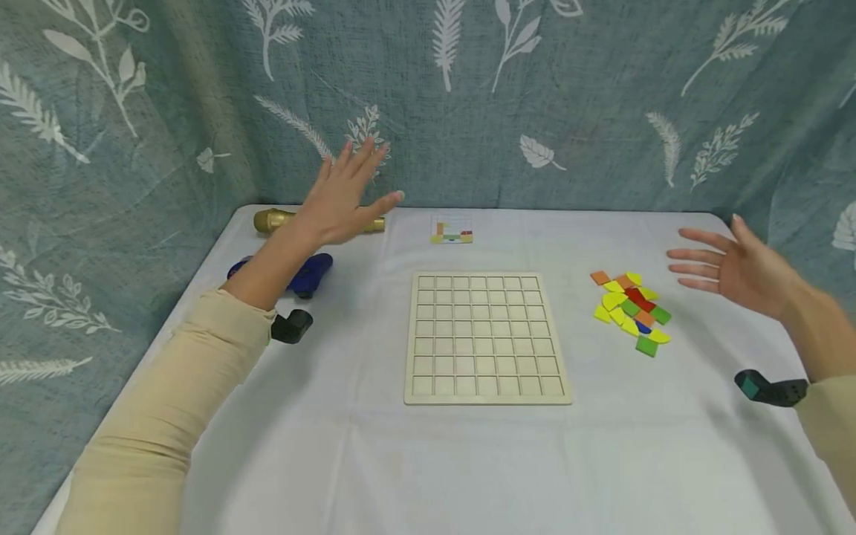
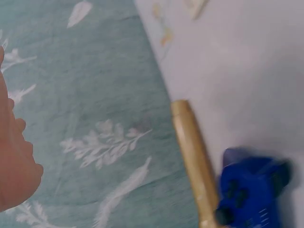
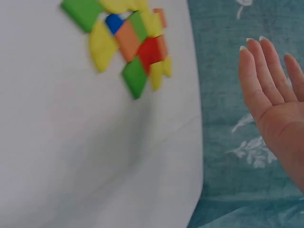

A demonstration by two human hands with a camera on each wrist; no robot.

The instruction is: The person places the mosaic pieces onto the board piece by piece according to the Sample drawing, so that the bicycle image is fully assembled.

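"Two cream sleeves come in nearest, don't they?"

"They do: the left sleeve (image 1: 160,416) runs up the left side, the right sleeve (image 1: 832,427) shows at the right edge, and a small black device (image 1: 292,326) sits by each cuff. Beneath is a white worktop (image 1: 468,468)."

"What lies on it first?"

"A pale grid board (image 1: 488,338), flat near the middle, its squares all the same plain colour."

"And the coloured pieces (image 1: 635,297)?"

"Right of the board and apart from it, in a loose cluster: yellow, orange, green, red and blue, many of them touching."

"How are the hands?"

"Both wide. The right hand (image 1: 744,269) is raised beside the pieces, near but apart, fingers straight, thumb up, palm showing. The left forearm covers part of a blue game controller (image 1: 310,275); past it the left hand (image 1: 344,197) is raised too, fingers straight, thumb held away."

"Anything farther off?"

"A gold microphone (image 1: 270,221) lies at the far left, partly hidden behind the left arm and hand. Beyond the board is a small card (image 1: 452,230) printed with coloured blocks. Behind everything hangs a teal curtain (image 1: 495,148) with white leaf prints."
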